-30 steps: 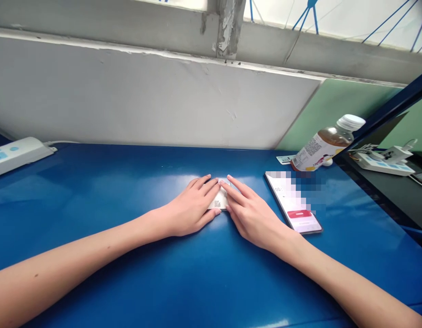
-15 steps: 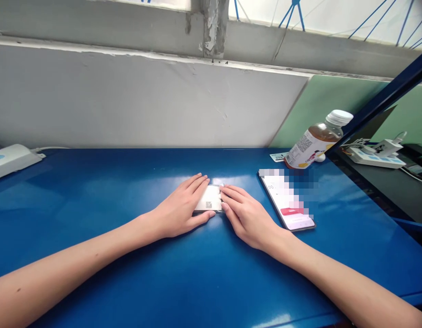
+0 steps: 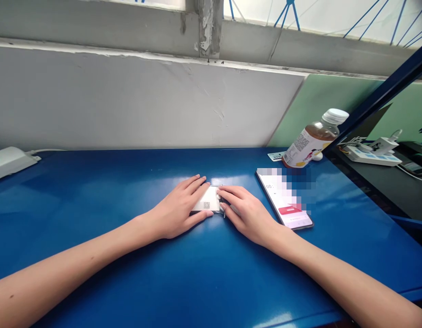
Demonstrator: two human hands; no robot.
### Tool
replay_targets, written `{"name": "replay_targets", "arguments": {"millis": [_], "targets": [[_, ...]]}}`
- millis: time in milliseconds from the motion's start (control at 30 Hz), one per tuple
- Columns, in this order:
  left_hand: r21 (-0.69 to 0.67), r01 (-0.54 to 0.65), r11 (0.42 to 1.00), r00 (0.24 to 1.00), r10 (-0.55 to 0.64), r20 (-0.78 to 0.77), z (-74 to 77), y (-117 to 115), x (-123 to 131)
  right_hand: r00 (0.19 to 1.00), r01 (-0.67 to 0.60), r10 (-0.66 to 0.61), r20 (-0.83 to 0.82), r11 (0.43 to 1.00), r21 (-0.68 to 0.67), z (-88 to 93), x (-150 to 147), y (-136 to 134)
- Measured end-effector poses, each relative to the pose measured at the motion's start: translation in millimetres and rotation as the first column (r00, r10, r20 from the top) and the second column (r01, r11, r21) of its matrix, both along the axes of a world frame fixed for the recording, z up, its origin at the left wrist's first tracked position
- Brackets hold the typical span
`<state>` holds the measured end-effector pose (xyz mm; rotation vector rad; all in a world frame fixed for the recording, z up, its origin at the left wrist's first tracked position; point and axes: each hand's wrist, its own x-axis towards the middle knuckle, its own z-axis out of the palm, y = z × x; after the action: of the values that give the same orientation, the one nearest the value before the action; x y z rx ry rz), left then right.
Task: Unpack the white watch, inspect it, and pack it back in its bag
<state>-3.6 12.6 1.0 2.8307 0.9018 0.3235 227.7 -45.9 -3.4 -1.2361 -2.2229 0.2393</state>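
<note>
A small flat white pack (image 3: 211, 200) with a square printed code lies on the blue table, partly inside clear plastic. Over its left part rests my left hand (image 3: 180, 205), fingers along the far side and thumb along the near edge, holding it down. My right hand (image 3: 246, 212) is at the pack's right end, its fingers and thumb bent around the clear plastic wrapper (image 3: 221, 212) there. The pack's left end is hidden under my left hand. What lies beneath my right palm cannot be made out.
To the right lies a phone (image 3: 282, 200) with a lit screen. Behind it a drink bottle (image 3: 309, 141) leans beside a small card (image 3: 276, 156). Power strips (image 3: 11, 163) stand at the far left and on a darker surface at right. A blue post slants up at right.
My right fingers have shifted slightly at the pack's right end, and more of the clear plastic shows. My left hand keeps its hold. The whole view has moved a little.
</note>
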Motion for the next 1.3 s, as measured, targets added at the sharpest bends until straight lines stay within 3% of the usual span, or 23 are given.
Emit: {"name": "replay_targets", "arguments": {"millis": [367, 567, 833, 967, 1133, 1300], "targets": [[-0.058, 0.063, 0.996, 0.995, -0.058, 0.085, 2.6, -0.5, -1.1, 0.998, -0.044, 0.044, 0.045, 0.999, 0.016, 2.1, 4.3, -2.2], [-0.049, 0.104, 0.993, 0.983, -0.095, 0.155, 1.7, -0.8, -4.0, 0.999, -0.009, 0.006, 0.053, 0.999, 0.052, 7.2, 6.9, -1.2], [-0.039, 0.267, 0.963, 0.935, -0.249, 0.252, -0.9, -1.5, -10.2, 0.999, -0.038, 0.046, -0.029, 0.971, 0.236, 16.7, 10.9, -0.7], [-0.044, 0.269, 0.962, 0.928, -0.246, 0.281, -0.1, -0.6, -10.7, 0.992, -0.045, 0.077, -0.095, 0.953, 0.299, 21.1, 13.8, -1.0], [-0.059, 0.19, 0.98, 0.942, -0.165, 0.291, 1.1, -1.8, -8.6, 0.959, 0.041, 0.061, -0.276, 0.936, 0.35, 31.2, 14.7, -4.2], [-0.064, 0.121, 0.991, 0.953, -0.098, 0.286, 1.7, -4.9, -5.4, 0.91, 0.163, -0.047, -0.413, 0.955, 0.249, 34.7, 15.9, -2.8]]}}
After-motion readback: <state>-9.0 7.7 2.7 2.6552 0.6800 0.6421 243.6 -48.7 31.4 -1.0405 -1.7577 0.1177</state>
